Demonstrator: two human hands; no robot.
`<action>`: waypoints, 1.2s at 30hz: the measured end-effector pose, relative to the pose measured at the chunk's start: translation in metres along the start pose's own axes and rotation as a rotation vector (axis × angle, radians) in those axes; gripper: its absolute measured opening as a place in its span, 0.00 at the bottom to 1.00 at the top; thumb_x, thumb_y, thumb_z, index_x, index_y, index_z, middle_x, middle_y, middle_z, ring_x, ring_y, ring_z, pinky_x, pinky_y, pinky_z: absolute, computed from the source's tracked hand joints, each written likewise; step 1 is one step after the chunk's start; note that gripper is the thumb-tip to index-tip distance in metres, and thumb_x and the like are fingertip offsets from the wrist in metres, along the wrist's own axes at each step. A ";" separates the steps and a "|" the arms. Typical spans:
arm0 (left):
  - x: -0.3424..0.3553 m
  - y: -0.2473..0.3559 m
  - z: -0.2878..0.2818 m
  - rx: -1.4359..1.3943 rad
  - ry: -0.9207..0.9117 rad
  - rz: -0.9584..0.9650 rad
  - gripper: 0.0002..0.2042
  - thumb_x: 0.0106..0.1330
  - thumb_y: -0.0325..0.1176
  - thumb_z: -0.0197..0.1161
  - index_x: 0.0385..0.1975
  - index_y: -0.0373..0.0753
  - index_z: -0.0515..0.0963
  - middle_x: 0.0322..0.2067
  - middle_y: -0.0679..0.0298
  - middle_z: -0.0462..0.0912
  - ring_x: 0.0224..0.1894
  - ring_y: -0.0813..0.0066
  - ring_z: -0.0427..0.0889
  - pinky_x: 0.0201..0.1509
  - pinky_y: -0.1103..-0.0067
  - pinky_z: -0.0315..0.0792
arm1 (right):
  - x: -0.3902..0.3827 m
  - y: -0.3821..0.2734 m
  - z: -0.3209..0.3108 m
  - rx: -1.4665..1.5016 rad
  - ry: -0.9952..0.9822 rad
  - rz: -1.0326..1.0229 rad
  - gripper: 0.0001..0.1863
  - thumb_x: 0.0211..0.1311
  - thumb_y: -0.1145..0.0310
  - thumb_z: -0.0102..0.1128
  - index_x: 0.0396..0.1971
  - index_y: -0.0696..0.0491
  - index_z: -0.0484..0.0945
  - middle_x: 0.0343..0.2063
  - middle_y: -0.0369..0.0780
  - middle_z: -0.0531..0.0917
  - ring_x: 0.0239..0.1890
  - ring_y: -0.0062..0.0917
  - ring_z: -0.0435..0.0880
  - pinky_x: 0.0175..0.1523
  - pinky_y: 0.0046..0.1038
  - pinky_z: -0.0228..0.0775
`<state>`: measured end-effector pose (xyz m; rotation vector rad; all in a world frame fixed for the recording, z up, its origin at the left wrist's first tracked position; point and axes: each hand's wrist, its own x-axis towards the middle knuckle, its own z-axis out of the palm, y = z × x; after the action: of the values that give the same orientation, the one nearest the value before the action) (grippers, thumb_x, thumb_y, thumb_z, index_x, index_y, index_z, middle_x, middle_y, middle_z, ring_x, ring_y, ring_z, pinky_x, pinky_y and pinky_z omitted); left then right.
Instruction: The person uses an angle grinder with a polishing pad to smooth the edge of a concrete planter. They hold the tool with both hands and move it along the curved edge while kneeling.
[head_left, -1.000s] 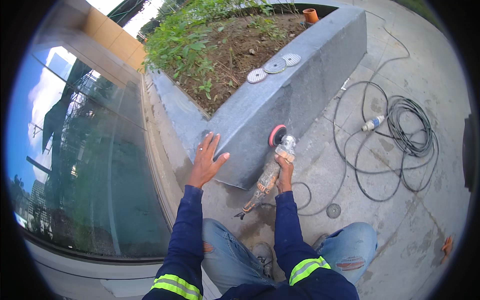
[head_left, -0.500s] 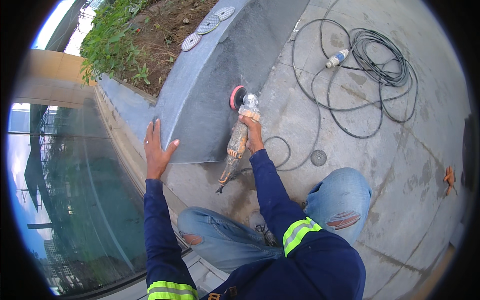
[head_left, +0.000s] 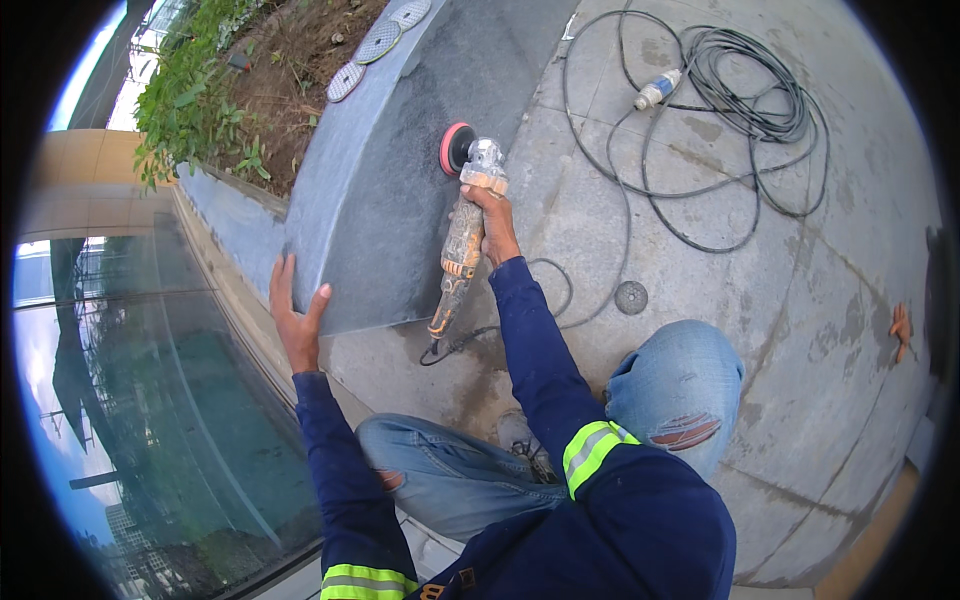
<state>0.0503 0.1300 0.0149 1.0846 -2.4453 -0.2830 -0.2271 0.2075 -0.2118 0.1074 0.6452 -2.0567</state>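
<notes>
My right hand (head_left: 491,222) is wrapped round the body of a worn orange and grey angle grinder (head_left: 462,245). Its round red-edged black pad (head_left: 457,149) meets, or nearly meets, the side face of the grey stone planter wall (head_left: 390,235); the exact contact is hard to see. From the tool's lower end a black cord trails onto the paving. My left hand (head_left: 298,328) has its fingers spread and rests at the near corner of the wall, holding nothing. Several round polishing pads (head_left: 378,42) lie in a row on the wall's top.
A coiled black cable (head_left: 760,125) with a blue and white connector (head_left: 655,90) lies on the paving at the far right. A dark round disc (head_left: 631,297) sits near my right knee, and an orange glove (head_left: 901,332) farther right. Reflective glass (head_left: 150,400) borders the left side.
The grinder and my right hand have moved farther along the wall's face, away from me. My left hand stays by the corner. The whole view has shifted slightly.
</notes>
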 end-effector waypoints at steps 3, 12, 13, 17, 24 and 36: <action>-0.003 -0.005 0.000 -0.082 0.090 -0.029 0.32 0.66 0.47 0.73 0.67 0.37 0.77 0.74 0.48 0.65 0.76 0.52 0.63 0.79 0.60 0.56 | -0.004 0.013 -0.012 0.038 0.060 0.050 0.20 0.56 0.64 0.73 0.46 0.58 0.80 0.30 0.42 0.83 0.26 0.32 0.86 0.31 0.36 0.82; -0.017 -0.011 0.000 -0.194 0.323 -0.232 0.29 0.77 0.53 0.60 0.65 0.34 0.78 0.72 0.46 0.67 0.76 0.52 0.62 0.78 0.60 0.58 | -0.060 0.042 0.017 -0.037 -0.038 0.046 0.20 0.57 0.64 0.73 0.47 0.57 0.80 0.30 0.42 0.84 0.29 0.31 0.88 0.34 0.34 0.83; -0.022 -0.011 0.003 -0.221 0.359 -0.279 0.29 0.78 0.54 0.59 0.65 0.33 0.78 0.72 0.45 0.67 0.76 0.52 0.62 0.78 0.60 0.58 | -0.055 0.032 0.020 -0.032 -0.053 0.012 0.20 0.57 0.64 0.73 0.46 0.58 0.80 0.30 0.42 0.84 0.29 0.31 0.88 0.34 0.34 0.83; -0.017 -0.008 0.024 -0.107 0.401 -0.273 0.28 0.78 0.51 0.59 0.63 0.31 0.79 0.68 0.46 0.72 0.73 0.52 0.68 0.77 0.62 0.61 | -0.008 -0.003 0.008 -0.040 -0.025 0.008 0.21 0.58 0.63 0.73 0.46 0.59 0.79 0.31 0.43 0.83 0.29 0.34 0.89 0.36 0.38 0.85; -0.010 -0.005 0.033 -0.345 0.650 -0.307 0.24 0.77 0.46 0.60 0.57 0.27 0.82 0.64 0.47 0.77 0.67 0.55 0.74 0.74 0.64 0.65 | -0.031 0.040 -0.028 0.052 0.050 0.119 0.21 0.58 0.65 0.72 0.47 0.60 0.78 0.30 0.43 0.82 0.27 0.33 0.86 0.35 0.37 0.85; -0.011 -0.003 0.031 -0.417 0.662 -0.333 0.22 0.76 0.43 0.61 0.56 0.27 0.83 0.62 0.48 0.77 0.67 0.56 0.74 0.74 0.65 0.65 | -0.013 0.005 0.002 -0.061 -0.026 0.010 0.21 0.60 0.63 0.71 0.47 0.60 0.78 0.31 0.46 0.84 0.30 0.36 0.89 0.37 0.39 0.85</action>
<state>0.0442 0.1365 -0.0175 1.1557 -1.5398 -0.4315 -0.2151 0.2147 -0.2079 0.0487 0.6892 -2.0233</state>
